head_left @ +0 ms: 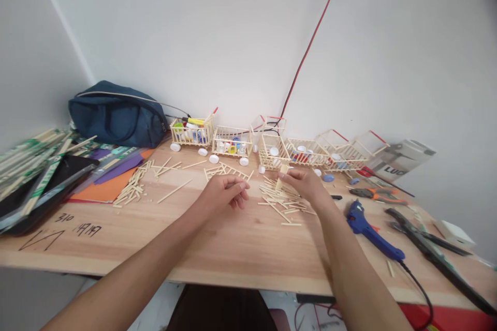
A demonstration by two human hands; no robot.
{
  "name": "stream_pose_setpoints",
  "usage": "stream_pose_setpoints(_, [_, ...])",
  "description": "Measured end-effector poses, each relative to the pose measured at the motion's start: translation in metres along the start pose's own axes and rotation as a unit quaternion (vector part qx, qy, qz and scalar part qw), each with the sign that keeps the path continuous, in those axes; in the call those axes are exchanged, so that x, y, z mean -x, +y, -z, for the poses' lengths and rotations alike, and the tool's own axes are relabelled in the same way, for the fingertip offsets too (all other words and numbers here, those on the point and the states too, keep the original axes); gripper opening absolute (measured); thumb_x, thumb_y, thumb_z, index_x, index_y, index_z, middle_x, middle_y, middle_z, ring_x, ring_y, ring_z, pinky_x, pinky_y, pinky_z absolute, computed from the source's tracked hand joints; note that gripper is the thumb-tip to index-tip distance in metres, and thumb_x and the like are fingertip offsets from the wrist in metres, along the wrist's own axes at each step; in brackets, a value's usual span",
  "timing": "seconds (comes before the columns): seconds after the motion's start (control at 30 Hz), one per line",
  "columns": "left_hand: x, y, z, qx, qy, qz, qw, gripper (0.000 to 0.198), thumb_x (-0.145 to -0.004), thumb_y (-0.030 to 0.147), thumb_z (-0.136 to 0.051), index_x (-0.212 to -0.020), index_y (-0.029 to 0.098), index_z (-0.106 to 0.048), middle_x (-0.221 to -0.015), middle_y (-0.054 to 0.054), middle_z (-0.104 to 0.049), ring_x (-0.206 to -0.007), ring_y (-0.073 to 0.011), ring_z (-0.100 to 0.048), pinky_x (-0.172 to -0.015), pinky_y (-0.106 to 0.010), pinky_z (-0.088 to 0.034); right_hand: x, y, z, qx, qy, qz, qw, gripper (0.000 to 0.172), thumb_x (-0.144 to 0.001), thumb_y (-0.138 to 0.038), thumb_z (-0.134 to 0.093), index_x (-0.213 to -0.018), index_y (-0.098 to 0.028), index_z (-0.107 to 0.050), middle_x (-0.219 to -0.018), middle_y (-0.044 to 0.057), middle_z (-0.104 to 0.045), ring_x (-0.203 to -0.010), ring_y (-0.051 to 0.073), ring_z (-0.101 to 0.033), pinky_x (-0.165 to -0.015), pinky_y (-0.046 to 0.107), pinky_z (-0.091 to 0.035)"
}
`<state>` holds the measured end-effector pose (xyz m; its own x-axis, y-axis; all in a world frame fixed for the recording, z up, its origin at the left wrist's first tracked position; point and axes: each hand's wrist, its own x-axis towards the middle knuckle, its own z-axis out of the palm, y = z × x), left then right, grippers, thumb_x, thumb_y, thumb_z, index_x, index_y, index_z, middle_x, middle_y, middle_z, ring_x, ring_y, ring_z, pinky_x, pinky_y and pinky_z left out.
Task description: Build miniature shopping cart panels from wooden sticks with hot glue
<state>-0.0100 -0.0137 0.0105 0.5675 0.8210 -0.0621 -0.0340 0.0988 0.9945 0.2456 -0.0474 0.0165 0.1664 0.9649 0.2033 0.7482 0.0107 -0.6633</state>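
Over stick pile | pale wooden piece | pinched in right hand

The wooden table supports a row of small stick carts along its rear edge. A blue bag rests at the rear left; coloured sheets lie in front. Two piles of loose sticks occupy the middle. At right lie pliers, a glue gun and a white box.

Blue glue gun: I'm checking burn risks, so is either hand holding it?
No, the blue glue gun lies on the table, apart from the left hand and the right hand, which pinches a wooden piece.
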Motion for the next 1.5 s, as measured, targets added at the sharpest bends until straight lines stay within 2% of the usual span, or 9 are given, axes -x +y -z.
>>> stream_pose_setpoints(0.13, [-0.002, 0.001, 0.004, -0.003, 0.025, -0.006, 1.000, 0.026, -0.070, 0.036, -0.070, -0.078, 0.012, -0.066, -0.063, -0.003, -0.067, -0.046, -0.0091, -0.058, -0.043, -0.018, -0.043, 0.003, 0.000, 0.026, 0.142, 0.055, 0.007, 0.988, 0.051, -0.080, -0.054, -0.055, -0.051, -0.020, -0.030, -0.051, -0.004, -0.026, -0.051, 0.010, -0.026, -0.051, 0.028, -0.018])
stream_pose_setpoints(0.2, [-0.002, 0.003, 0.004, -0.002, 0.030, -0.004, 1.000, 0.029, -0.068, 0.038, -0.072, -0.078, 0.012, -0.066, -0.063, -0.003, -0.067, -0.046, -0.0093, -0.058, -0.042, -0.018, -0.042, 0.002, -0.001, 0.033, 0.232, 0.057, -0.019, 0.971, 0.043, -0.082, -0.042, -0.057, -0.051, -0.019, -0.037, -0.049, -0.002, -0.035, -0.050, 0.011, -0.032, -0.051, 0.028, -0.020])
stream_pose_setpoints(0.3, [-0.001, 0.007, 0.006, 0.008, 0.052, -0.009, 0.999, 0.031, -0.066, 0.040, -0.074, -0.077, 0.012, -0.067, -0.062, -0.002, -0.066, -0.046, -0.0089, -0.057, -0.043, -0.019, -0.042, -0.002, -0.003, 0.033, 0.343, 0.023, -0.063, 0.937, 0.027, -0.081, -0.030, -0.057, -0.057, -0.019, -0.055, -0.059, 0.003, -0.056, -0.058, 0.014, -0.047, -0.053, 0.027, -0.024])
stream_pose_setpoints(0.4, [0.000, 0.012, 0.011, 0.023, 0.095, -0.031, 0.995, 0.033, -0.064, 0.042, -0.074, -0.076, 0.011, -0.066, -0.062, -0.002, -0.066, -0.046, -0.0087, -0.056, -0.044, -0.019, -0.042, -0.004, -0.004, 0.025, 0.404, -0.034, -0.085, 0.910, 0.021, -0.084, -0.025, -0.056, -0.066, -0.019, -0.066, -0.074, 0.008, -0.067, -0.069, 0.017, -0.057, -0.055, 0.027, -0.026])
stream_pose_setpoints(0.67, [0.002, 0.017, 0.023, 0.044, 0.149, -0.064, 0.986, 0.036, -0.063, 0.044, -0.075, -0.075, 0.011, -0.065, -0.066, -0.003, -0.066, -0.048, -0.0083, -0.056, -0.046, -0.019, -0.043, -0.006, 0.008, 0.015, 0.407, -0.062, -0.082, 0.908, 0.021, -0.085, -0.020, -0.052, -0.080, -0.018, -0.072, -0.090, 0.011, -0.071, -0.079, 0.019, -0.063, -0.058, 0.027, -0.029])
stream_pose_setpoints(1.03, [-0.002, 0.013, 0.037, -0.038, 0.226, -0.089, 0.969, 0.032, -0.066, 0.036, -0.070, -0.085, 0.011, -0.068, -0.072, -0.005, -0.068, -0.059, -0.0123, -0.058, -0.050, -0.022, -0.043, -0.005, 0.015, 0.012, 0.383, -0.060, -0.078, 0.918, 0.020, -0.086, -0.026, -0.054, -0.077, -0.017, -0.070, -0.085, 0.009, -0.070, -0.075, 0.017, -0.060, -0.057, 0.026, -0.028])
stream_pose_setpoints(1.13, [-0.004, 0.011, 0.042, -0.155, 0.264, -0.111, 0.946, 0.025, -0.073, 0.030, -0.062, -0.089, 0.012, -0.069, -0.081, -0.007, -0.070, -0.069, -0.0160, -0.061, -0.056, -0.024, -0.045, -0.004, 0.017, 0.010, 0.384, -0.053, -0.071, 0.919, 0.020, -0.088, -0.026, -0.053, -0.081, -0.017, -0.069, -0.086, 0.010, -0.070, -0.075, 0.017, -0.059, -0.058, 0.026, -0.029])
stream_pose_setpoints(1.3, [-0.005, -0.001, 0.051, -0.411, 0.291, -0.095, 0.859, 0.026, -0.079, 0.018, -0.055, -0.101, 0.013, -0.067, -0.088, -0.007, -0.069, -0.077, -0.0182, -0.060, -0.073, -0.030, -0.045, -0.004, 0.020, 0.009, 0.385, -0.055, -0.059, 0.919, 0.018, -0.088, -0.025, -0.053, -0.081, -0.015, -0.067, -0.085, 0.011, -0.069, -0.076, 0.019, -0.059, -0.059, 0.026, -0.029])
stream_pose_setpoints(1.5, [-0.002, -0.010, 0.051, -0.527, 0.260, -0.035, 0.808, 0.024, -0.083, 0.021, -0.054, -0.105, 0.016, -0.061, -0.090, -0.008, -0.067, -0.085, -0.0215, -0.060, -0.075, -0.031, -0.043, -0.003, 0.021, 0.007, 0.376, -0.048, -0.054, 0.924, 0.015, -0.087, -0.022, -0.054, -0.082, -0.015, -0.066, -0.085, 0.011, -0.069, -0.076, 0.020, -0.059, -0.059, 0.026, -0.028])
